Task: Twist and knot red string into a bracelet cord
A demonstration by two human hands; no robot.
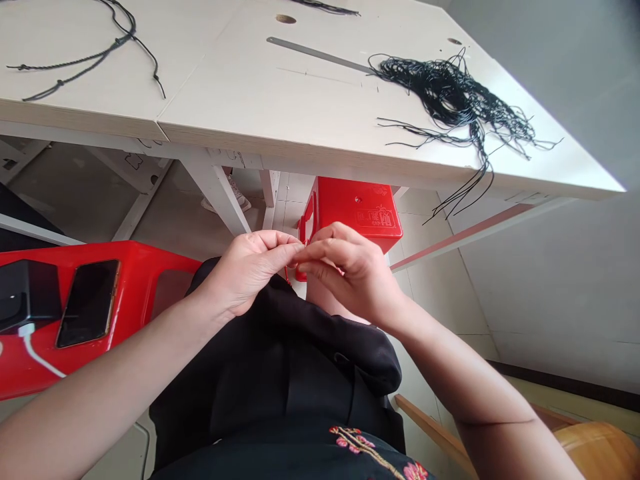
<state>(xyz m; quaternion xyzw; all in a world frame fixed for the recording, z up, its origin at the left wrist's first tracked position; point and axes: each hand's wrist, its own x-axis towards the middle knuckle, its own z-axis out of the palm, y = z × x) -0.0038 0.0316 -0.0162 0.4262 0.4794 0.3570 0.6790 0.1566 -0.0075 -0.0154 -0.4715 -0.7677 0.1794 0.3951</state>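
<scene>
Left hand [255,263]: closed in a pinch at thumb and index fingertips on red strand [287,274]; raised above lap.
Right hand [353,267]: bent at the fingers, brought up against left fingertips; grip on red strand hidden, cannot tell.
Red strand: located at the meeting fingertips, mostly concealed; thin and partly lost against red behind.
Table [235,87]: pale-topped, beyond both hands.
Black cord bundle [445,90]: tangled, lying on right part of table; loose ends hanging over front edge.
Metal strip [320,55]: flat, one end reaching black cord bundle.
Knotted black cord [103,55]: lying at left part of table, looped.
Far red stool [357,210]: partly under table edge, just beyond hands.
Near red stool [127,293]: left of lap, bearing phone [90,303], dark box [33,293] and white cable [39,353].
Phone: dark-screened, face up, beside dark box.
Clothing [285,393]: dark, embroidered with pink flowers.
</scene>
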